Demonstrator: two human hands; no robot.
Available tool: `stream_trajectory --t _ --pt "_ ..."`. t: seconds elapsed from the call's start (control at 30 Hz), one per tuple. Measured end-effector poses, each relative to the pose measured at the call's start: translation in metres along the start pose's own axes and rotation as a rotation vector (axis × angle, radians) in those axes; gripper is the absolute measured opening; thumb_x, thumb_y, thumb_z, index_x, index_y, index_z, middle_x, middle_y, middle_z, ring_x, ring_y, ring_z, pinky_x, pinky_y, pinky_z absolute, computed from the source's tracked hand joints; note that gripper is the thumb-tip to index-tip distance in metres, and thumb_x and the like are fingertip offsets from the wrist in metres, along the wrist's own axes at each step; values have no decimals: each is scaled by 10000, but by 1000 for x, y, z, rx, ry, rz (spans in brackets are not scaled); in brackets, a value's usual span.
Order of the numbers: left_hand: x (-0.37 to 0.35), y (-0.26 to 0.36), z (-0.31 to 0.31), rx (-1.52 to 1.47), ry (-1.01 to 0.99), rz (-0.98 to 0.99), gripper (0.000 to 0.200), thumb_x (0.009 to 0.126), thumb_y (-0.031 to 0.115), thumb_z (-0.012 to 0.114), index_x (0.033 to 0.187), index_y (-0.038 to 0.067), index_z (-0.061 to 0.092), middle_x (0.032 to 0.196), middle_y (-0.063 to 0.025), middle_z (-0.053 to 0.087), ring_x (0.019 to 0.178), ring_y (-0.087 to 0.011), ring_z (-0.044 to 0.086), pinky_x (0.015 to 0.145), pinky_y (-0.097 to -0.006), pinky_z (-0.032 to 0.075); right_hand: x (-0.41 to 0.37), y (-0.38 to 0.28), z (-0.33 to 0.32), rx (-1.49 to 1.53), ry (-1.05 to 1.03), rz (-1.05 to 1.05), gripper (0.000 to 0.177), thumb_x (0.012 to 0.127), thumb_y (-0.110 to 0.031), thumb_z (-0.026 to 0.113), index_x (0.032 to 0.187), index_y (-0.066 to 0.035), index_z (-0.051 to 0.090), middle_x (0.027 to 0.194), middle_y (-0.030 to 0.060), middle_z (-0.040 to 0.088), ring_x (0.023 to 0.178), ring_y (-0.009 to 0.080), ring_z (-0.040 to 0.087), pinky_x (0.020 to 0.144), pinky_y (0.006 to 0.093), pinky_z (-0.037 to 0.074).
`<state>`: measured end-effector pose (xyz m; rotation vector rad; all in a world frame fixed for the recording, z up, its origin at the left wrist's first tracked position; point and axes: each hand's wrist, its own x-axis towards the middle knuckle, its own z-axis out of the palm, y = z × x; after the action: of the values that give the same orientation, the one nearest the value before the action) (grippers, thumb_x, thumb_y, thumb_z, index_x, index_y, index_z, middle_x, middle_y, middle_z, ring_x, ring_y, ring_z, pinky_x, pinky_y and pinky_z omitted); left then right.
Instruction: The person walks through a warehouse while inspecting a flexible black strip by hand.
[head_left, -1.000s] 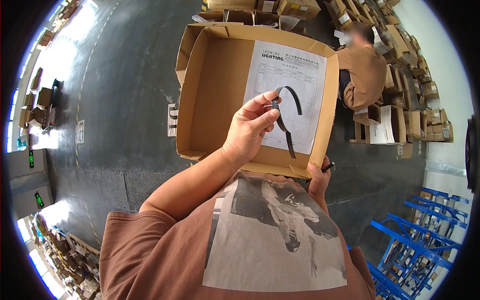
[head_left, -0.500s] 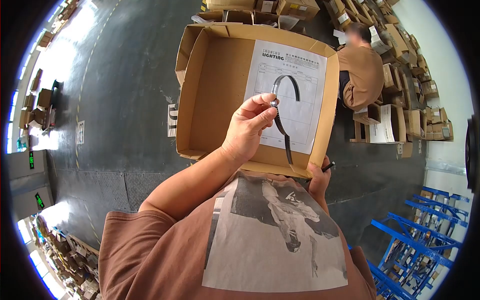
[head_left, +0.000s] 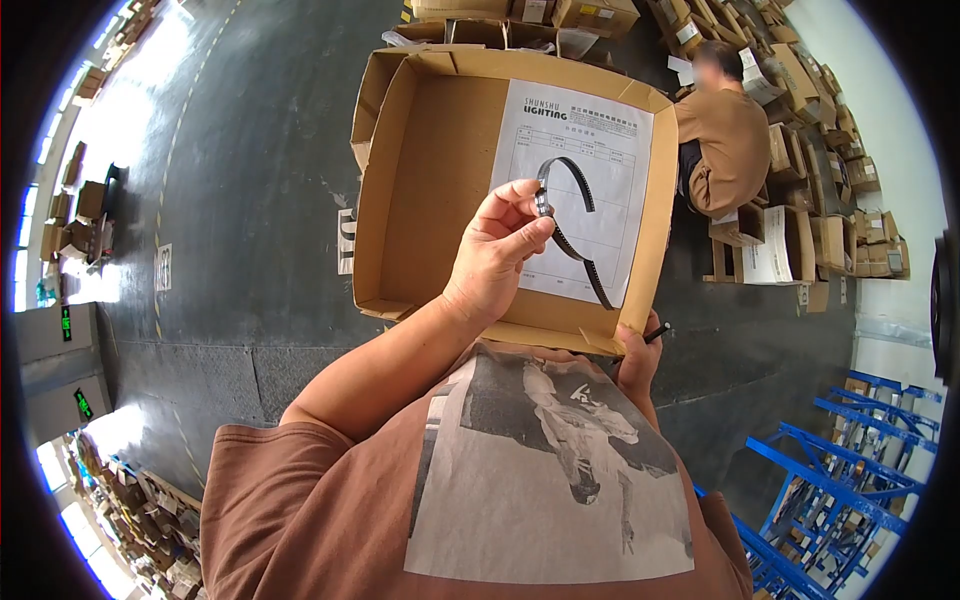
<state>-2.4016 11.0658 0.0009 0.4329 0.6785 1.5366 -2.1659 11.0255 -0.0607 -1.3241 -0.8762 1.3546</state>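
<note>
My left hand (head_left: 495, 245) is closed in a pinch over the box, thumb and fingertips on a dark strip of component carrier tape (head_left: 572, 245) with small holes along its edge. The tape curls, one end arching up and right, the other hanging down to the right. Below it, a printed paper form (head_left: 565, 205) headed "SHUNSHU LIGHTING" lies in a shallow cardboard box (head_left: 430, 170). At the box's near right corner, my right hand (head_left: 637, 360) grips the rim. A black pen-like stick (head_left: 657, 333) pokes out from that hand; the fingers underneath are hidden.
Another person (head_left: 725, 150) in a brown shirt crouches to the right beside cardboard boxes (head_left: 790, 240). More cartons (head_left: 480, 32) stand beyond my box. Blue metal racking (head_left: 830, 470) is at the lower right. The dark floor (head_left: 250, 180) stretches off to the left.
The carrier tape has turned in my left fingers; its hanging end has swung right and the upper loop has shifted slightly. My right hand and the box stay put.
</note>
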Motion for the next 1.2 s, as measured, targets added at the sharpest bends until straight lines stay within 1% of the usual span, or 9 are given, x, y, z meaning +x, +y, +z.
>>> stream_trajectory --t 0.2,0.43,0.53,0.6,0.73,0.83,0.9,1.0,1.2 --pt "-2 2 4 -40 31 -30 389 833 4 595 1182 128 478 894 38 519 781 -54 498 667 -196 418 0 -1 -2 13 -19 8 372 714 -74 560 1071 13 500 937 58 571 843 130 531 810 258 408" --pt "0 0 1 -60 5 -58 370 847 20 584 1180 139 479 895 33 527 794 -52 495 666 -202 419 1 -1 -4 7 -18 6 372 717 -72 560 1075 13 499 941 60 563 849 133 526 807 258 406" --pt "-1 0 3 -89 61 -67 313 856 33 579 1137 140 493 899 28 539 797 -51 497 664 -203 419 0 -1 -2 -10 -10 -2 378 716 -72 559 1079 15 499 951 65 562 856 138 526 808 261 406" --pt "0 -3 -2 -105 33 -43 230 859 41 578 1061 136 522 900 26 548 796 -54 501 666 -204 420 0 -2 -1 -10 -4 3 378 716 -72 558 1079 16 500 949 65 562 855 138 526 808 261 406" --pt "0 -4 -4 -102 -10 -50 165 856 38 580 989 128 540 894 28 546 791 -58 502 672 -208 421 0 -1 -1 6 -9 -8 377 717 -70 554 1079 20 502 946 64 561 853 136 524 805 260 406" --pt "0 -3 -2 -76 2 -64 186 842 29 596 998 121 555 892 31 542 782 -59 500 682 -209 418 1 -1 -1 -4 0 -2 380 717 -64 551 1084 22 501 950 65 562 856 135 525 808 260 406" --pt "-1 -2 0 -7 -34 -16 252 823 21 616 1050 111 555 890 34 538 772 -58 496 690 -204 411 1 0 -3 -23 1 -3 380 718 -64 550 1084 22 500 952 65 563 858 135 526 809 260 407" --pt "-1 -1 2 -9 -14 -20 323 809 17 630 1112 93 546 887 35 535 763 -60 495 695 -200 406 1 0 -4 -27 -2 -6 377 720 -64 549 1084 22 500 957 65 565 864 134 527 810 260 407" --pt "-2 -2 0 26 -3 -63 357 806 29 642 1148 63 545 857 22 553 745 -71 505 703 -203 412 2 4 -5 -6 9 0 376 726 -65 555 1087 19 498 961 65 567 870 134 530 814 263 408"
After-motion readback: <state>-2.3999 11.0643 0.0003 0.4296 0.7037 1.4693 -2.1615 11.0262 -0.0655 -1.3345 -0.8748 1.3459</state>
